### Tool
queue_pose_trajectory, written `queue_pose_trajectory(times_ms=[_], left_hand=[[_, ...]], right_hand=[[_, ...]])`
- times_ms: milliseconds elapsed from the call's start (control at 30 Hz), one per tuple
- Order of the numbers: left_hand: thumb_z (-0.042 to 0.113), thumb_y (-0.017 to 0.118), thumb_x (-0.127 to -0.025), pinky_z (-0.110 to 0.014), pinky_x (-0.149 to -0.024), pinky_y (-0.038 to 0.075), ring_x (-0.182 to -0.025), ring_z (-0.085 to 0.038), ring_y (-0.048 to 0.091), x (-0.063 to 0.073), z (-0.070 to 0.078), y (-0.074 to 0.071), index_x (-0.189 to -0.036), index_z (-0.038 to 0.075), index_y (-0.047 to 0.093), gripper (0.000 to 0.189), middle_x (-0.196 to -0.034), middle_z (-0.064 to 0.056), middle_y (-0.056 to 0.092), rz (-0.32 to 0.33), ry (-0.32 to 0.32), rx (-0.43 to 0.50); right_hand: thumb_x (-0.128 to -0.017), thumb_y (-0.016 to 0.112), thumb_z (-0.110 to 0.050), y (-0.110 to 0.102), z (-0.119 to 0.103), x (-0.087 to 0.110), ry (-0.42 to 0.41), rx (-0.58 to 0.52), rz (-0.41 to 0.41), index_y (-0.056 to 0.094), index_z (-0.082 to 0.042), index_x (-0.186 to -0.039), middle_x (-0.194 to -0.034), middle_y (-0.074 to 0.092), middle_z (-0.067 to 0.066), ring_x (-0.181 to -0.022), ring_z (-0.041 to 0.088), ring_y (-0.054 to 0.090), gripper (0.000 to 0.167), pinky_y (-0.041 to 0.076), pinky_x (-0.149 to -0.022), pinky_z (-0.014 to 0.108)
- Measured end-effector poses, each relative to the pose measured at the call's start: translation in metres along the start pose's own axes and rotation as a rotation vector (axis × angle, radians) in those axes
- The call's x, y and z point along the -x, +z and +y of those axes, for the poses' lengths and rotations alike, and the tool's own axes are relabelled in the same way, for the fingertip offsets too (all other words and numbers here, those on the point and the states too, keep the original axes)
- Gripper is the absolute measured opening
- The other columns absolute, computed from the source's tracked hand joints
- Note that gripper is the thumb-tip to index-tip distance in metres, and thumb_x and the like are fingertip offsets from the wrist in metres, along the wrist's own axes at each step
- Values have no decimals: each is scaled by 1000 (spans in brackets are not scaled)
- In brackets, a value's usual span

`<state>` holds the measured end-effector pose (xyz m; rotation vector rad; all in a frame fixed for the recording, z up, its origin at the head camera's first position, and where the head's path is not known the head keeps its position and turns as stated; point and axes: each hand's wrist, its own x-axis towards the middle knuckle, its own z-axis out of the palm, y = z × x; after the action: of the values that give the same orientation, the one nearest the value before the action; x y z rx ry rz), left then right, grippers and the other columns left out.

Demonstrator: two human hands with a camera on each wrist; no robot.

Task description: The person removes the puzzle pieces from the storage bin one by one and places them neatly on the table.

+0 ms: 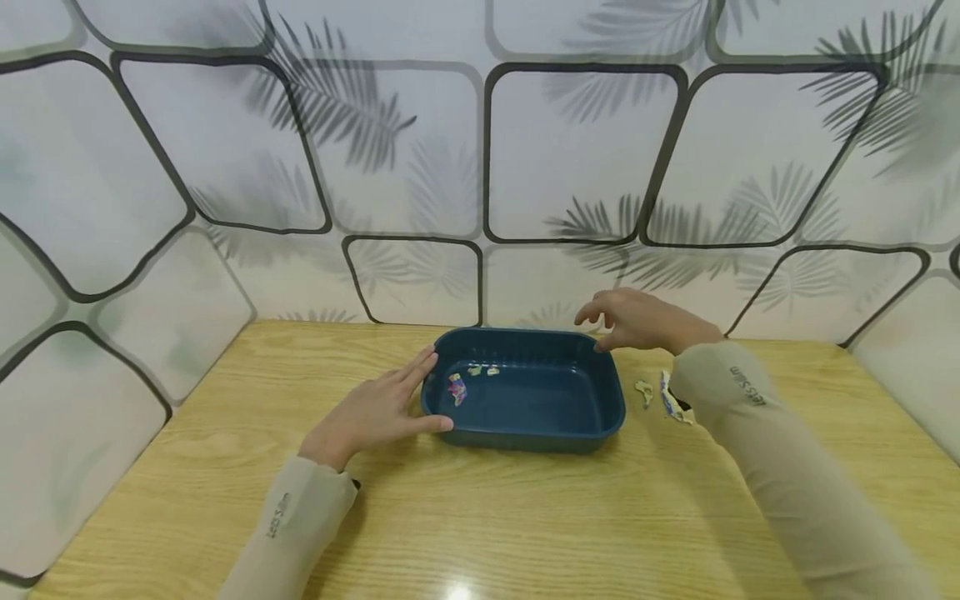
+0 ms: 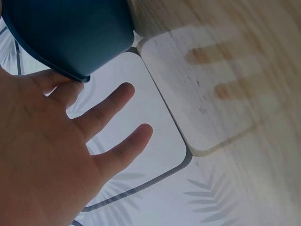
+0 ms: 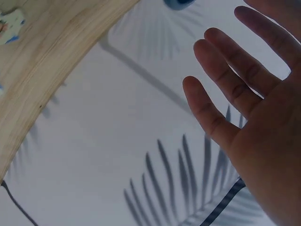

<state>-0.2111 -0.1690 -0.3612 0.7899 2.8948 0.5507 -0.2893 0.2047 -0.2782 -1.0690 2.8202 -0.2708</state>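
A dark blue rectangular plastic basin (image 1: pixel 525 437) stands on the table in the head view. My left hand (image 1: pixel 378 412) lies along its left end, fingers straight against the rim and thumb over the front left corner. In the left wrist view, fingertips of the left hand (image 2: pixel 51 132) touch the basin's rim (image 2: pixel 47 63), and two other fingers spread free. Over the back right corner, my right hand (image 1: pixel 637 321) holds nothing, its fingers loosely extended and its thumb at the rim. The right wrist view shows that hand (image 3: pixel 263 117) with fingers apart.
Inside the basin, toward the left, lie a pink-purple patterned scrap (image 1: pixel 457 389) and two small pale scraps (image 1: pixel 492 370). Right of it on the wooden table (image 1: pixel 480 517) lie a small scrap (image 1: pixel 644 392) and a longer blue-and-cream scrap (image 1: pixel 672 402). A leaf-patterned wall (image 1: pixel 555 158) rises behind.
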Motion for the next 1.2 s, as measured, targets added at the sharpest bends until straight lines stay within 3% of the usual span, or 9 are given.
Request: queue_pose_trajectory(times_ms=[300, 600, 933, 1200], left_hand=[[63, 61, -93, -61, -111, 34, -142, -43, 37, -1, -1, 0, -162, 4, 21, 99, -168, -10, 16, 6, 4, -11], [63, 62, -93, -60, -111, 34, -143, -43, 36, -2, -1, 0, -162, 5, 20, 100, -168, -10, 16, -1, 3, -14], [61, 64, -93, -60, -111, 35, -143, -41, 37, -3, -1, 1, -162, 6, 20, 99, -168, -9, 16, -2, -2, -5], [61, 64, -93, -60, -111, 35, -143, -41, 37, -2, -2, 1, -163, 7, 19, 99, -168, -8, 15, -4, -6, -2]], right_hand=[[-89, 76, -6, 6, -17, -25, -47, 29, -48, 69, 0, -124, -111, 65, 19, -79, 22, 61, 36, 53, -75, 45], [-89, 78, -10, 16, -34, -44, -34, 55, -96, 69, -2, -127, -108, 65, 13, -94, 29, 62, 40, 52, -82, 47], [-91, 77, -14, 26, -49, -57, 19, 71, -154, 68, -7, -132, -99, 60, 9, -85, 22, 51, 42, 47, -79, 42], [-90, 77, -14, 34, -58, -68, -13, 86, -201, 67, -8, -132, -89, 57, 3, -79, 18, 50, 43, 47, -76, 38]])
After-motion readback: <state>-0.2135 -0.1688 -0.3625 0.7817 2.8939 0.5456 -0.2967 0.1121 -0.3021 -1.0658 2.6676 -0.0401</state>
